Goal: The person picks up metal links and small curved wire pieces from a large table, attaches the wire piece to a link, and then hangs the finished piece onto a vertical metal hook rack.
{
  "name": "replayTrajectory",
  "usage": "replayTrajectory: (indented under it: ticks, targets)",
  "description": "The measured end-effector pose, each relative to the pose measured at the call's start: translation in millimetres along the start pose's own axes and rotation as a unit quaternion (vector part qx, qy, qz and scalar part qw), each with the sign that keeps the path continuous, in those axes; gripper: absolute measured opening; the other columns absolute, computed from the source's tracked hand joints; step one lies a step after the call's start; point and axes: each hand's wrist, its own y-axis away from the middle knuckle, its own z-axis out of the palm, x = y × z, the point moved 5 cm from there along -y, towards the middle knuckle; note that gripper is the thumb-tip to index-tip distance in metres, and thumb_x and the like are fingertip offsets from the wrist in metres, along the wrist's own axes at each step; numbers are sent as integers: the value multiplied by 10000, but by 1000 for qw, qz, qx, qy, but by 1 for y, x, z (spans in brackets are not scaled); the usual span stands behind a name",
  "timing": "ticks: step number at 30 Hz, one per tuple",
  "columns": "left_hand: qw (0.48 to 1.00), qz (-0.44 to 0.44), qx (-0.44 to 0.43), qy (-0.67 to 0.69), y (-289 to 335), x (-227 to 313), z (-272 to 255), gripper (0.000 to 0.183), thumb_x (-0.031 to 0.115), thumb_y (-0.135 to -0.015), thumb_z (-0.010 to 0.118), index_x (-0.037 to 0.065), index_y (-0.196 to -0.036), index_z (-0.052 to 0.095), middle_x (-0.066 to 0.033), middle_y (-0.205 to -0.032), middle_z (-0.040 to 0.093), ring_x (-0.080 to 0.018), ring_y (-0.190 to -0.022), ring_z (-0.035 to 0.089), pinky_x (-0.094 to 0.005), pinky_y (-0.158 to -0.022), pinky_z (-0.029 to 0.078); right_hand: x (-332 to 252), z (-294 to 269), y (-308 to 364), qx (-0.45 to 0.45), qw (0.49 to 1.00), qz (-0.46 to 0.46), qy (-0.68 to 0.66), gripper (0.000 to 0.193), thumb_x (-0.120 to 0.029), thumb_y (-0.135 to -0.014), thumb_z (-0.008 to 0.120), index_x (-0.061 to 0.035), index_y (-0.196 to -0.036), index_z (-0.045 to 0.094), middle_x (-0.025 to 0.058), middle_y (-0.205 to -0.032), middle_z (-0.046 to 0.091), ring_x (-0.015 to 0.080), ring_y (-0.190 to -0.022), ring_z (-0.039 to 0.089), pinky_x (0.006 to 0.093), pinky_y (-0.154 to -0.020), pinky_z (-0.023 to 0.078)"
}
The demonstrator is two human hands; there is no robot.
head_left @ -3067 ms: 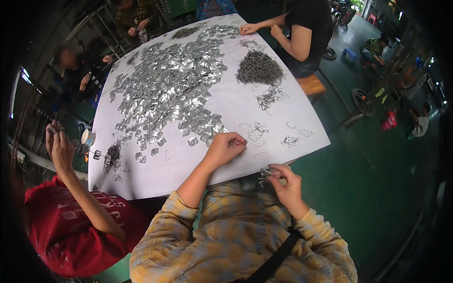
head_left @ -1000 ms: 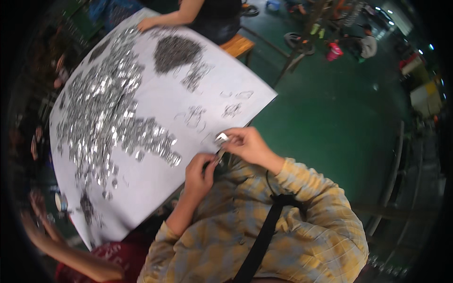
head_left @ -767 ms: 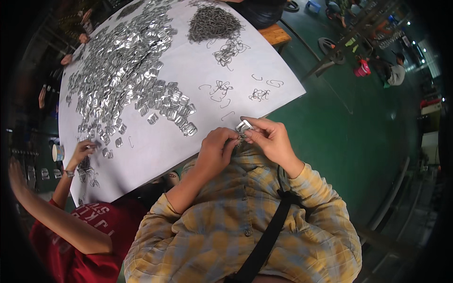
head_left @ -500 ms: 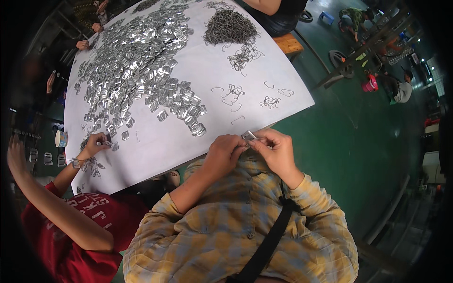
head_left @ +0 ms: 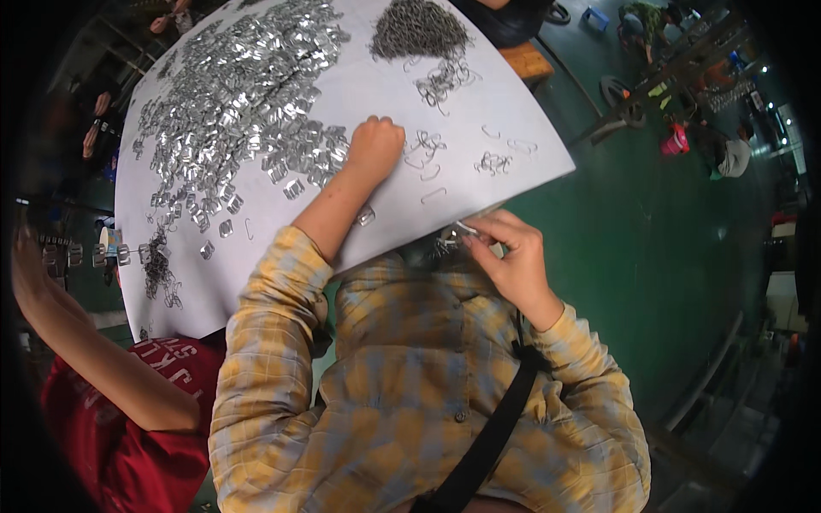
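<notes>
My left hand [head_left: 375, 152] is stretched over the white table, between the pile of flat silver metal buckles [head_left: 248, 103] and a few loose wire hooks [head_left: 425, 147]. Its fingers curl down as in a fist, and whatever they hold is hidden. At the table's near edge, my right hand [head_left: 515, 255] pinches a metal buckle [head_left: 463, 229] between thumb and fingers. The buckle is partly covered and blurred. One loose buckle [head_left: 366, 215] lies just beside my left forearm.
A dense heap of wire hooks [head_left: 419, 30] sits on the far part of the white table [head_left: 505, 103]. On the left, a co-worker in a red shirt [head_left: 137, 410] raises an arm near a row of buckles [head_left: 98, 255]. A wooden stool [head_left: 526, 61] stands beyond the far right edge.
My left hand has left the buckle at my right hand and moved forward over the table. My right hand still holds the buckle. The co-worker's hand has left the table's near left part.
</notes>
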Motion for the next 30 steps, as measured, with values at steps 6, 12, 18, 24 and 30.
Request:
replayTrajectory:
  ticks: [6, 12, 18, 24, 30]
  targets:
    - [998, -26, -64, 1, -7, -5, -3, 103, 82, -690, 558, 15, -661, 631, -132, -712, 636, -259, -677, 633, -333, -618, 519, 2, -1, 1, 16, 1000, 4, -18, 217, 23, -719, 663, -28, -929, 679, 64, -715, 605, 105, -558, 546, 237, -528, 439]
    - [844, -115, -21, 523, 29, 25, -78, 11, 19, -751, 576, 29, -745, 578, -51, -717, 562, -173, -679, 536, -292, -677, 435, 10, -3, 3, 31, 999, 19, -11, 292, 28, -714, 671, -57, -993, 661, 66, -699, 584, 118, -543, 524, 245, -531, 438]
    - [810, -34, 8, 585, 65, 70, -125, 120, -41, -712, 611, 38, -776, 546, -54, -859, 528, -192, -856, 509, -278, -742, 407, 1, 3, 2, 49, 998, -28, 10, 396, 25, -710, 686, -86, -1082, 612, 70, -694, 576, 141, -548, 533, 258, -529, 446]
    - [816, -33, 12, 577, 70, 72, -123, 130, -51, -716, 608, 39, -782, 541, -50, -884, 518, -182, -875, 497, -286, -796, 387, -3, 7, 3, 47, 998, -18, -27, 416, 44, -723, 672, -64, -1097, 526, 63, -696, 588, 155, -551, 548, 270, -520, 451]
    - [847, -13, 40, 531, 72, 71, -123, 131, -53, -728, 593, 40, -799, 534, -70, -889, 549, -191, -871, 520, -302, -781, 410, -6, 10, 1, 45, 997, -62, 1, 397, 55, -722, 669, -53, -1067, 505, 70, -712, 606, 171, -572, 596, 270, -520, 465]
